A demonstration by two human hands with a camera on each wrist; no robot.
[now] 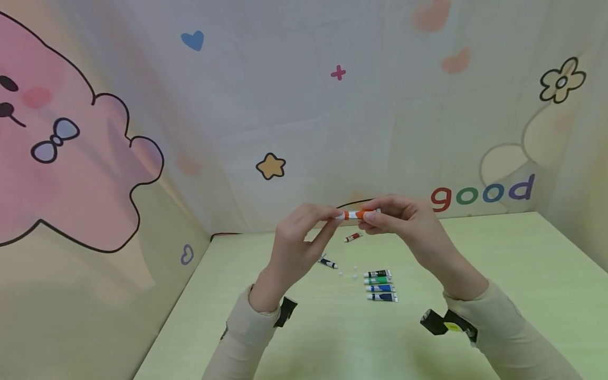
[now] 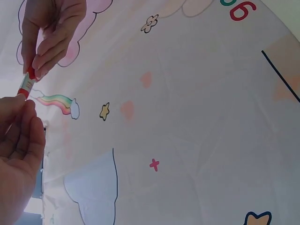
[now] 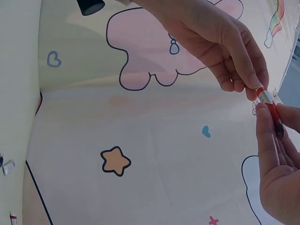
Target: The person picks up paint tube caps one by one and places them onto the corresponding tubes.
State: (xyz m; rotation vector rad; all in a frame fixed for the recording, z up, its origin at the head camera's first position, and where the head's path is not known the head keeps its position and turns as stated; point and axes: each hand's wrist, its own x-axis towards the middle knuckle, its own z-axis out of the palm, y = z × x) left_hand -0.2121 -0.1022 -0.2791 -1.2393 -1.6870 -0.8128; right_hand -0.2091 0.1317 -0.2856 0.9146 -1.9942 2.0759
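Observation:
Held up above the table is a small orange-and-white paint tube [image 1: 353, 215], lying nearly level between both hands in the head view. My left hand [image 1: 300, 237] pinches its left, cap end between thumb and fingers, which hide the cap. At the other end, my right hand [image 1: 408, 224] grips the tube body between thumb and fingers. From the left wrist, the same tube [image 2: 26, 84] shows a pale label between orange-red bands. The right wrist view has both hands meeting at the tube [image 3: 267, 99] too.
On the pale green table [image 1: 323, 338], several paint tubes lie in a column, with a green one [image 1: 377, 281] among them. A dark blue tube [image 1: 329, 262] lies to their left, beside small white bits [image 1: 355, 277]. Farther back is a red tube [image 1: 353, 237], near the printed backdrop [image 1: 304, 121].

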